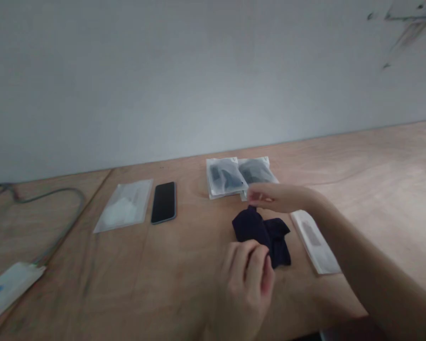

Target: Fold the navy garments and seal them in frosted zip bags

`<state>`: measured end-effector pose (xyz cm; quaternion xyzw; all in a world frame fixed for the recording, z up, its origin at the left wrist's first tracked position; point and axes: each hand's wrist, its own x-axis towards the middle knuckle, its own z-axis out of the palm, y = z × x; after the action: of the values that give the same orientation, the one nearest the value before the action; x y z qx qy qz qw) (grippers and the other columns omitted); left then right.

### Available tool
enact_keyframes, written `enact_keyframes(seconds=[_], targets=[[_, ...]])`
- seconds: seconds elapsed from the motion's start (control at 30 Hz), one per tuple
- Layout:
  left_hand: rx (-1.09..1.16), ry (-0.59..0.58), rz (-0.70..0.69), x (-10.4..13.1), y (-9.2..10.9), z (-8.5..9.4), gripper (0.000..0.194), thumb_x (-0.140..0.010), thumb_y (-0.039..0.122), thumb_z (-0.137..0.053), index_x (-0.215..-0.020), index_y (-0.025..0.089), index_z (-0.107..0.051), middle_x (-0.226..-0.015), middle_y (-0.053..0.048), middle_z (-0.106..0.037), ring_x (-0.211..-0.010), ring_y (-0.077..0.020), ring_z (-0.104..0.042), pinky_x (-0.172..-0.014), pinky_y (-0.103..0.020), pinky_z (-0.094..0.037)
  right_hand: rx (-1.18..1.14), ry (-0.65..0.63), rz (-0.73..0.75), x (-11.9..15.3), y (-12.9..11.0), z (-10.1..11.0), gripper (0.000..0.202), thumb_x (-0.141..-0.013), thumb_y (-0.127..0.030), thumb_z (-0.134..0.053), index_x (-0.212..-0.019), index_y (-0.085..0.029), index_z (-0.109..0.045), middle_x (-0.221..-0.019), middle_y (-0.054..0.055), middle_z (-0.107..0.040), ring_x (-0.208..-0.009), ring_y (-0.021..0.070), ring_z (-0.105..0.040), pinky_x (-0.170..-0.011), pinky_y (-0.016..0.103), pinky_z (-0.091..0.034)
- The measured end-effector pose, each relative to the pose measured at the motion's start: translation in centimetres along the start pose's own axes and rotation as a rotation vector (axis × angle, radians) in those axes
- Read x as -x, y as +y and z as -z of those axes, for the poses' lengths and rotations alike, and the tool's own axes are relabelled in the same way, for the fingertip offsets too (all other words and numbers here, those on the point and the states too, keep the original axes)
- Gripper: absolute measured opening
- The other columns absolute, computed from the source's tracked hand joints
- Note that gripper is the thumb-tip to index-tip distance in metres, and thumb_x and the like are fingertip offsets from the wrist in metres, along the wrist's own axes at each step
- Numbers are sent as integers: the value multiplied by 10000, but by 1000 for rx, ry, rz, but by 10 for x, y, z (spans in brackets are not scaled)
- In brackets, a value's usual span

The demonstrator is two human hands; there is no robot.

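Arranging, apparently, a soft navy fabric piece (pixel 249 226) on the brown wooden surface (pixel 177 265); right hand (pixel 275 196) pinching its far edge; left hand (pixel 246 284) curled at the near edge, grip unclear; next move seemingly needs both edges steadied.

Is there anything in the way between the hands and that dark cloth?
Nothing visible is: the right hand seems to pinch the far end of the dark cloth, and the left hand is at its near edge. The white packet lies to the right.
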<state>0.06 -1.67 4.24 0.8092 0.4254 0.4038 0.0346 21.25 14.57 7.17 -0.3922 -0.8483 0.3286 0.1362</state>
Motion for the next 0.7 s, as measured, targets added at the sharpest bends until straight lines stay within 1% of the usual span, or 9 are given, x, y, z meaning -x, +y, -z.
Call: enact_keyframes(seconds=[0.07,0.17,0.23,0.3,0.37,0.43,0.5,0.57,0.7], targets=[[-34,-127,-105,-4,12,-20,166,-983,109,-616,-1127,190,-633,-1049,-76,-702,-896,-228,-650,-780,-382,-538,-18,65,-67,34,16,-1,224,-1030,-397,-525,-1017,-209,-647,-903,36,-701,-791,173,-645,-703,289,-532],[-128,-344,-267,-3,23,-48,70,-976,164,-630,-1046,165,-640,-981,-65,-658,-843,-233,-616,-674,-386,-502,-22,157,-135,72,38,-21,214,-1027,-381,-498,-970,-217,-622,-895,50,-678,-796,192,-652,-735,335,-573],[-138,-424,-355,0,26,-59,70,-976,213,-641,-1011,152,-638,-947,-62,-632,-840,-235,-605,-642,-383,-489,-16,211,-159,88,46,-39,223,-1038,-358,-454,-974,-223,-619,-927,72,-677,-821,210,-666,-761,377,-597],[-93,-440,-391,3,24,-61,83,-980,229,-646,-1013,152,-637,-962,-59,-631,-869,-230,-606,-667,-375,-503,-33,338,-189,98,46,-59,240,-1054,-362,-429,-1030,-229,-628,-1021,99,-685,-899,230,-694,-813,408,-619],[3,-399,-331,5,20,-54,94,-975,229,-657,-1045,168,-641,-1027,-58,-649,-931,-228,-619,-749,-371,-537,-76,517,-238,106,40,-75,249,-1060,-398,-452,-1123,-244,-637,-1145,118,-682,-976,244,-716,-838,413,-639],[99,-296,-157,8,12,-44,116,-973,221,-645,-1085,192,-649,-1089,-67,-661,-991,-234,-637,-826,-379,-564,-129,637,-286,113,30,-88,291,-1051,-441,-503,-1252,-273,-629,-1260,129,-657,-1013,254,-730,-806,397,-663],[134,-173,66,12,1,-34,202,-981,198,-605,-1176,208,-653,-1143,-93,-660,-1022,-242,-663,-859,-391,-594,-168,621,-307,119,18,-98,367,-1037,-459,-544,-1370,-315,-599,-1342,131,-620,-1008,255,-745,-767,384,-683],[135,-121,236,16,-12,-26,309,-982,171,-581,-1281,219,-641,-1193,-117,-653,-1034,-242,-694,-872,-391,-626,-182,569,-297,119,9,-107,422,-1016,-453,-585,-1426,-354,-580,-1389,120,-594,-1044,265,-749,-792,394,-694],[149,-167,315,29,-36,-11,343,-980,171,-593,-1306,252,-662,-1230,-109,-659,-1043,-229,-732,-900,-373,-656,-148,553,-241,94,-8,-126,394,-991,-382,-609,-1383,-347,-614,-1375,106,-597,-1218,302,-694,-971,458,-654]])
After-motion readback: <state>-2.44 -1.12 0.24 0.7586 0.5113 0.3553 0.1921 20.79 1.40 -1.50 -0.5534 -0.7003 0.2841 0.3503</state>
